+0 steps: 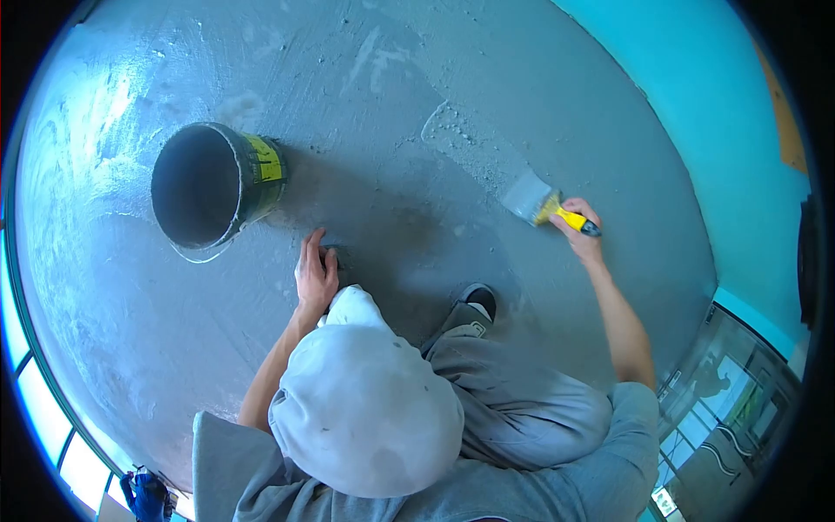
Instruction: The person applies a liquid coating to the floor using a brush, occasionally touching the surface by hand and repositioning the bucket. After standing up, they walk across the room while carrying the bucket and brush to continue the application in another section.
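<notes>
My right hand (581, 228) is wrapped round the yellow handle of a putty knife (570, 215) with a black butt end. Its wide blade, grey with wet material, lies against the grey floor (409, 61). A strip of wet, gritty paste (474, 152) runs from the blade up and to the left. My left hand (316, 271) is held out beside my knee, its fingers loosely stretched and nothing in them. Just beyond its fingertips stands a dark bucket (196, 187) with a yellow label and a wire handle, coated with grey residue. A white cap (365, 409) hides part of my body.
A turquoise wall (670, 96) curves along the right. At the lower right is a glass door (722, 418). Bright window panes (39, 409) line the left edge, with a person in blue (148, 496) at the lower left. My dark shoe (478, 300) rests on the floor.
</notes>
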{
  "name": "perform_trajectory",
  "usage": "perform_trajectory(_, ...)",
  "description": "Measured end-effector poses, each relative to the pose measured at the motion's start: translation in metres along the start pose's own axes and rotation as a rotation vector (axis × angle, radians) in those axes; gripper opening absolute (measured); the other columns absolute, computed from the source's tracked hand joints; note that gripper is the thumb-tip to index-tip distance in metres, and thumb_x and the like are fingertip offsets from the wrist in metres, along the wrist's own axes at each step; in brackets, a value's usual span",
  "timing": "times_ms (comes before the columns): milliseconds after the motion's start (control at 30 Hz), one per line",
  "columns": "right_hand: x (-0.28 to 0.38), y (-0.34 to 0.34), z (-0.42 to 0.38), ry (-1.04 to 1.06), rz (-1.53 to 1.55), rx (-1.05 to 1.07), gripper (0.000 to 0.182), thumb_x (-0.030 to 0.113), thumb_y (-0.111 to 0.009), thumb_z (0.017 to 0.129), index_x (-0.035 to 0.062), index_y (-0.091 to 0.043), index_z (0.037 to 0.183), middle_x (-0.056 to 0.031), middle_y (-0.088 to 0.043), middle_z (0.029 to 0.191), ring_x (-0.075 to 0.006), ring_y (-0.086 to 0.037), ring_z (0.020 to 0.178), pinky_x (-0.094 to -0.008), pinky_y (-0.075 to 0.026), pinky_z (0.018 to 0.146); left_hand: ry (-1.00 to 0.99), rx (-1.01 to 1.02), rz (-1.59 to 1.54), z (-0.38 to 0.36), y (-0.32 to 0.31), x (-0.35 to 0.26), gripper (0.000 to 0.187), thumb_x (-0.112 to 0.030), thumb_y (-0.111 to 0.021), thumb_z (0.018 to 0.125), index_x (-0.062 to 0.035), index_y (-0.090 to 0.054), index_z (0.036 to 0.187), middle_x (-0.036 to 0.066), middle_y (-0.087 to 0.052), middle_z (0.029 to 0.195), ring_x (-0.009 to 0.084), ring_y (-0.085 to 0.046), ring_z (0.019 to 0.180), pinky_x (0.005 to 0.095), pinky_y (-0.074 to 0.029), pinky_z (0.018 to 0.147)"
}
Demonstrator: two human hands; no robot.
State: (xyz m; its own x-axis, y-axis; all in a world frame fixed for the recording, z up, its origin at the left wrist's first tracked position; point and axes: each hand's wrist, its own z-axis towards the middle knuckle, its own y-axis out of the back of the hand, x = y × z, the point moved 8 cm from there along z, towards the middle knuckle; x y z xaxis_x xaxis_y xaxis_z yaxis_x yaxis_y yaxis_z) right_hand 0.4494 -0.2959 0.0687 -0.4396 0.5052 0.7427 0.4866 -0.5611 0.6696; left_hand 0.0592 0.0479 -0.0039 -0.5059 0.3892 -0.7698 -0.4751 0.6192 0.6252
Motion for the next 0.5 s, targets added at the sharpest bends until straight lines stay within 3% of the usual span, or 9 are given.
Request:
perform_trajectory(100,-0.001,0.022,0.004,-0.062,-0.079,0.084,0.030,0.011,-0.082,0.071,0.0037,-0.056,0.081,-0.0075,-0.060,0.082,-0.0171,-0.058,0.075,-0.0310,-0.047,0.070,0.009,0.010,0.007,-0.002,-0.002,0.004,0.042,-0.005,-0.054,0.088,-0.0034,-0.047,0.129,0.018,-0.055,0.116,0.0290,-0.059,0.076,0.0418,-0.050,0.070)
perform_trajectory(200,0.037,0.001,0.040,-0.081,-0.354,0.253,0.031,0.013,-0.081,0.069,0.0033,-0.053,0.079,-0.0095,-0.056,0.077,-0.0214,-0.056,0.070,-0.0321,-0.044,0.064,0.034,0.042,0.022,-0.001,-0.003,0.006,0.042,-0.006,-0.054,0.088,-0.0032,-0.047,0.129,0.018,-0.054,0.118,0.0296,-0.060,0.077,0.0422,-0.050,0.070)
perform_trajectory(233,0.058,-0.019,0.054,-0.055,-0.380,0.315,0.032,0.017,-0.078,0.070,0.0025,-0.050,0.078,-0.0116,-0.055,0.078,-0.0273,-0.054,0.069,-0.0359,-0.043,0.062,0.045,0.051,0.023,-0.002,-0.003,0.006,0.042,-0.007,-0.054,0.088,-0.0032,-0.047,0.129,0.018,-0.054,0.119,0.0298,-0.060,0.077,0.0423,-0.051,0.070)
perform_trajectory(300,0.064,-0.072,0.078,-0.005,-0.524,0.447,0.027,0.019,-0.074,0.073,0.0031,-0.056,0.084,-0.0124,-0.057,0.081,-0.0315,-0.056,0.074,-0.0387,-0.046,0.066,0.054,0.052,0.020,0.000,-0.002,0.005,0.042,-0.008,-0.055,0.088,-0.0032,-0.047,0.129,0.019,-0.053,0.120,0.0303,-0.060,0.079,0.0425,-0.051,0.071)
perform_trajectory(367,0.085,-0.129,0.108,0.147,-0.483,0.395,0.024,0.019,-0.070,0.075,0.0044,-0.062,0.092,-0.0126,-0.059,0.084,-0.0302,-0.059,0.079,-0.0411,-0.049,0.071,0.062,0.033,0.011,-0.001,0.000,0.004,0.042,-0.009,-0.055,0.089,-0.0032,-0.047,0.129,0.019,-0.053,0.121,0.0306,-0.061,0.080,0.0427,-0.051,0.072)
perform_trajectory(433,0.107,-0.180,0.146,0.155,-0.468,0.455,0.028,0.016,-0.068,0.076,0.0052,-0.064,0.101,-0.0120,-0.060,0.085,-0.0282,-0.062,0.081,-0.0427,-0.051,0.072,0.079,0.042,0.016,-0.002,0.000,0.007,0.042,-0.009,-0.055,0.089,-0.0032,-0.047,0.130,0.019,-0.052,0.123,0.0309,-0.062,0.082,0.0430,-0.052,0.074)
perform_trajectory(500,0.150,-0.212,0.184,0.146,-0.417,0.490,0.021,0.016,-0.068,0.077,0.0031,-0.063,0.093,-0.0114,-0.061,0.083,-0.0253,-0.062,0.077,-0.0433,-0.051,0.069,0.093,0.048,0.011,-0.003,0.000,0.008,0.042,-0.009,-0.055,0.089,-0.0032,-0.047,0.129,0.019,-0.052,0.124,0.0310,-0.062,0.083,0.0433,-0.052,0.075)
